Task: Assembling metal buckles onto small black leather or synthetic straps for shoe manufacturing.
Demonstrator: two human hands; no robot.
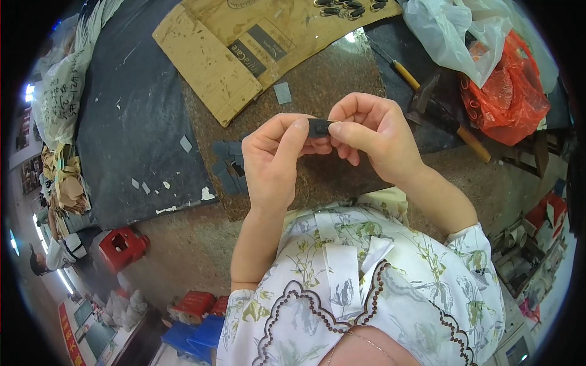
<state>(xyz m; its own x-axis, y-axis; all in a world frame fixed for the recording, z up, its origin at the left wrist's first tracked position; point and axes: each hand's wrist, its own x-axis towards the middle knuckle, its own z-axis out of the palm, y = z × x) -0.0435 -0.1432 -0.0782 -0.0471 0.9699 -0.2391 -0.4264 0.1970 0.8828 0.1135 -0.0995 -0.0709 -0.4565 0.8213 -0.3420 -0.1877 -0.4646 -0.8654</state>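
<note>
Between both hands, over the brown work board [317,79], is a small black rectangular piece [318,128] with a raised bit on its face; its material and exact kind I cannot make out. My left hand [274,152] pinches its left end between thumb and fingers. The right end is pinched by my right hand [375,131], thumb on top. Several dark flat pieces [226,174] lie in a loose pile beside my left wrist, partly hidden by it. A small grey rectangle [282,93] lies on the board beyond my hands.
Cardboard [204,64] covers the far side, with several small black pieces with metal parts [349,8] on it. To the right are a hammer [421,100], a wooden-handled tool [406,74], a red plastic bag [505,97] and a clear bag [448,27]. A red stool [123,249] stands at left.
</note>
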